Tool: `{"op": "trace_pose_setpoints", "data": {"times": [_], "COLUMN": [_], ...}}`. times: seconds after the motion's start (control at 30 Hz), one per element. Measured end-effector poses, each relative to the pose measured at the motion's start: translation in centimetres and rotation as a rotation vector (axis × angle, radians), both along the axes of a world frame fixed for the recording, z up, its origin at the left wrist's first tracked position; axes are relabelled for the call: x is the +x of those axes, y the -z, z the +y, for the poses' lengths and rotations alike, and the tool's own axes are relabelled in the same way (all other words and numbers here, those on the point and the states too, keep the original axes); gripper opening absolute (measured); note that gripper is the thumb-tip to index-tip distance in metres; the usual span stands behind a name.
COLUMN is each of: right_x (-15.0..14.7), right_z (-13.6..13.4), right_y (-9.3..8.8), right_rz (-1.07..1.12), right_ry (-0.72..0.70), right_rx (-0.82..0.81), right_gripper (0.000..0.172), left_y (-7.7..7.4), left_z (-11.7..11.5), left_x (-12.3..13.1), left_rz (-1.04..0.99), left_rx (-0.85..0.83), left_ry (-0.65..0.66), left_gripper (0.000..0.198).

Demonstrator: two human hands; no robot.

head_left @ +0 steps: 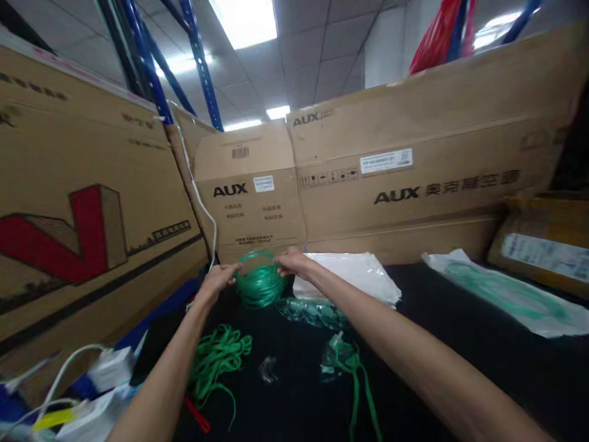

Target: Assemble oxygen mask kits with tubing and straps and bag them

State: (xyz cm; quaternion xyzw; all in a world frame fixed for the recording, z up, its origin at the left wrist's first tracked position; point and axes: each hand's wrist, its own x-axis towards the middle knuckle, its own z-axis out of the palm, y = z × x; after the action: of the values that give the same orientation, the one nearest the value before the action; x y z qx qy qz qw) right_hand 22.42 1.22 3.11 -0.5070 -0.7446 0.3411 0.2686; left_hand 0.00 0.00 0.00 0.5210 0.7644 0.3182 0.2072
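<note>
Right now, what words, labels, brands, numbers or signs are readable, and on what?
"AUX": centre cardboard panel.
"AUX", twice: long right cardboard panel; Chinese characters beside lower one blurred.
Umbrella sign: right panel.
V-shaped red graphic: left cardboard panel; other print blurred.
Paper labels, including brown box's, and other small print: too small or blurred.

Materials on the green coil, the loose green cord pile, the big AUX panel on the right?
Green coil: probably plastic, glossy and somewhat translucent; bright highlights along its windings.
Loose green cord pile: likely textile, matte; limp tangled loops, little shine. Fibre unclear.
Big AUX panel: cardboard, matte brown; printed shipping marks, fold creases.
</note>
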Motion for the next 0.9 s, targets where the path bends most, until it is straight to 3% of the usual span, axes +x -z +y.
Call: {"op": "trace_pose_setpoints", "data": {"times": [0.17,0.37,0.47,0.63,0.77,0.9], "right_x": [1.8,10.9,14.9,16.5,15.9,16.3], "right_z": [-0.4,-8.0,-12.6,-17.0,-17.6,-17.5], "right_y": [-1.4,-1.6,0.4,5.9,9.3,10.9], "right_rz": [0.03,0.049,0.025,-0.03,-0.051,-0.04], "right_ry": [0.003,-0.079,-0.088,-0.082,0.008,0.03], "right_rx": [0.161,0.425,0.445,0.374,0.294,0.212], "right_gripper": [0.033,0.025,0.028,0.024,0.039,0.052], "left_y": [-0.5,-1.3,-1.5,0.2,2.9,4.8], "left_z": [-0.1,-5.4,-9.3,-14.2,-15.2,-15.1], "left_x": [0.3,1.5,4.4,11.9,16.1,17.3], "left_rz": [0.06,0.211,0.238,0.21,0.234,0.16], "left_rx": [-0.039,0.08,0.157,0.054,-0.01,0.018], "left_ry": [-0.004,-0.012,0.099,0.566,0.683,0.739], "left_gripper": [0.033,0.049,0.056,0.054,0.043,0.033]}}
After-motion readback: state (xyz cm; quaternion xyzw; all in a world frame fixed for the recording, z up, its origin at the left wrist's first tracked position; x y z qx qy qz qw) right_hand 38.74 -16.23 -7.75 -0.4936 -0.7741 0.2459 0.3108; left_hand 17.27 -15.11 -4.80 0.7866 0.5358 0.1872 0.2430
